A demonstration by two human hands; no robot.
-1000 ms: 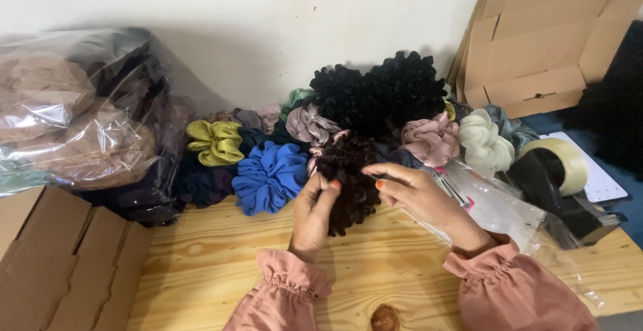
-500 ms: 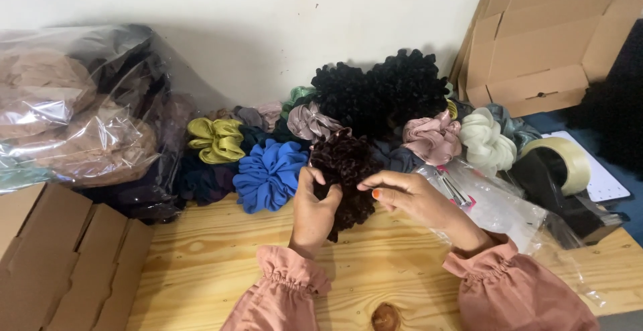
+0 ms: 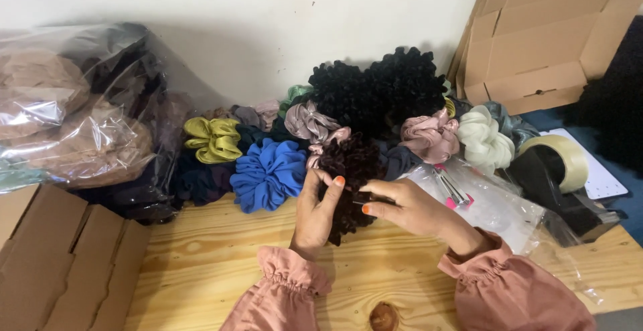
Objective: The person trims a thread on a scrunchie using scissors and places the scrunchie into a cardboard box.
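Two hands are working one dark maroon scrunchie (image 3: pixel 349 177) above the wooden worktop (image 3: pixel 375 271), just right of a single blue scrunchie (image 3: pixel 268 173): the left hand (image 3: pixel 315 214) is gripping its edge, the right hand (image 3: pixel 405 204) pinching its folds. Two black scrunchies (image 3: pixel 378 93) are lying behind.

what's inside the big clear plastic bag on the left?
The clear plastic bag holds bunched tan, pinkish-brown and dark fabric pieces. Glare and folds hide what kind, and how many.
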